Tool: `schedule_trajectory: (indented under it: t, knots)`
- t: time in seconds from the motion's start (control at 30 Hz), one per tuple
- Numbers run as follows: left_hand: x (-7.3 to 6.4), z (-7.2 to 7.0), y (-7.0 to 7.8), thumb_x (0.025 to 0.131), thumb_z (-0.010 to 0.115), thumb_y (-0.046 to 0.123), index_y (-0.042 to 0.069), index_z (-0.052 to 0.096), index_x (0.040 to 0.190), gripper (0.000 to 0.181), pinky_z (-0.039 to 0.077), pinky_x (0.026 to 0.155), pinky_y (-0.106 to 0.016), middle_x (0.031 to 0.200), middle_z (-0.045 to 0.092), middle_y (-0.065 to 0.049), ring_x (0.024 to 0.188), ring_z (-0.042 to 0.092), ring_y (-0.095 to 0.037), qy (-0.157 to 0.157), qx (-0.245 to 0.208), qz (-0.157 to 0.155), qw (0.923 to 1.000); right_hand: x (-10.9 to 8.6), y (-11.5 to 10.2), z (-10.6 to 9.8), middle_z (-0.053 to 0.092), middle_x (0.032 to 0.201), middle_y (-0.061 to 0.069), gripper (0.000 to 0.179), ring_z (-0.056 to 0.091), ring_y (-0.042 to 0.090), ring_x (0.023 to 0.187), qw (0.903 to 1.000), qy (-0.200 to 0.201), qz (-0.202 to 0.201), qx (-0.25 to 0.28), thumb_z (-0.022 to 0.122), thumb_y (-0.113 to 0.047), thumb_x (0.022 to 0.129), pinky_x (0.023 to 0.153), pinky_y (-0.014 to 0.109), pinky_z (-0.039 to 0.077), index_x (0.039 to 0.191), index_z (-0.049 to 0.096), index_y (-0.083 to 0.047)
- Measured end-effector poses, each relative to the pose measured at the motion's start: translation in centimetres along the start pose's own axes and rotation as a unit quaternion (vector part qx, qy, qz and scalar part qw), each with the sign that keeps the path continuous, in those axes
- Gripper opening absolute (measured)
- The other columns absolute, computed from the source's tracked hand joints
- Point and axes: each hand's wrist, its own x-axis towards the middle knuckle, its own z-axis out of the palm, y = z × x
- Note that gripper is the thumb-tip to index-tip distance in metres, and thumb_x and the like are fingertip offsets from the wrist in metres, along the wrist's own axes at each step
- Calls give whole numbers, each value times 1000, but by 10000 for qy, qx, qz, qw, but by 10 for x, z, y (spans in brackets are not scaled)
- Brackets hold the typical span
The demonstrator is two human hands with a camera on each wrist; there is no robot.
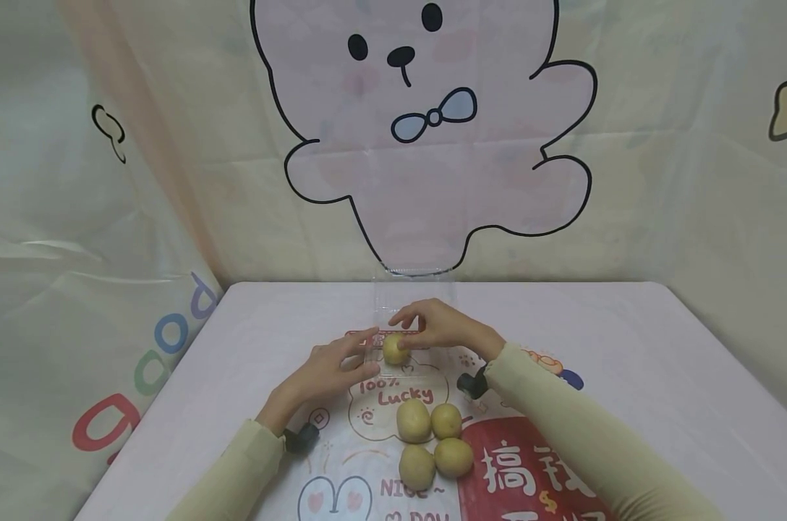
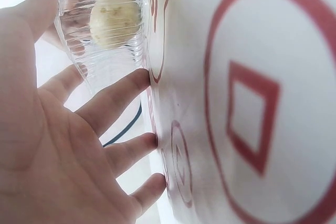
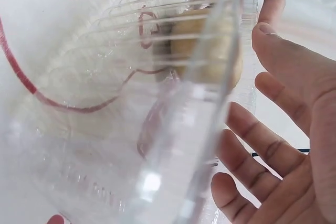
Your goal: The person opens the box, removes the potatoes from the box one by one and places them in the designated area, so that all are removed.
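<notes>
A clear plastic clamshell box [image 3: 173, 182] with ribbed walls lies on the table, its lid [image 1: 414, 291] raised at the back. Inside sits one round, yellow potato [image 1: 393, 350], which the left wrist view shows through the ribs. My left hand [image 1: 333, 367] is at the box's left side, fingers spread, some fingertips down on the table in the left wrist view. From the right, my right hand [image 1: 442, 325] reaches over the box with its fingers loosely bent and parted. Its thumb overlaps the potato in the head view; the right wrist view shows the fingers beside the box wall.
Several more yellow potatoes [image 1: 435, 443] sit in a cluster on the table in front of the box. The white tabletop [image 1: 595, 325] carries printed drawings and a red patch [image 1: 530, 470]. A cloth backdrop [image 1: 628, 217] with a bear drawing hangs behind the table.
</notes>
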Motion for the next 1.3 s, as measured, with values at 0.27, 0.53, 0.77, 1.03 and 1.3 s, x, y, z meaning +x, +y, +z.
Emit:
schedule_trajectory:
  t: [0.27,0.53,0.77,1.03,1.3]
  knots:
    - [0,1,0,93,56,70,48,28,157,74,12,122,-71,150,58,3,157,28,-30,0,-3,-25,10000,3,1,3,71,126,12,48,66,21,95,9999,-129,-84,-54,80,-29,89,78,27,55,132,68,-11]
    - [-1,1,0,93,57,69,46,30,158,73,14,122,-70,150,58,2,156,28,-29,38,-10,4,10000,6,2,6,71,124,10,53,66,21,97,9996,-294,15,-36,82,-30,88,84,29,54,135,66,-13]
    - [0,1,0,93,57,68,44,31,158,74,13,122,-71,150,58,3,156,28,-28,67,34,-31,10000,6,1,8,70,131,8,56,64,22,106,9989,-451,59,82,82,-28,87,91,33,53,138,64,-13]
    - [0,1,-1,93,57,69,45,31,158,74,14,122,-69,150,58,3,156,28,-29,57,22,16,10000,6,4,10,67,138,8,60,63,24,121,9959,-691,81,577,83,-19,86,109,49,49,140,61,-9]
    - [1,3,-2,93,57,69,47,30,157,73,16,122,-68,149,58,4,155,31,-28,89,53,5,9999,7,7,12,65,140,7,58,61,23,123,9943,-799,19,709,82,-19,87,108,49,48,141,61,-10]
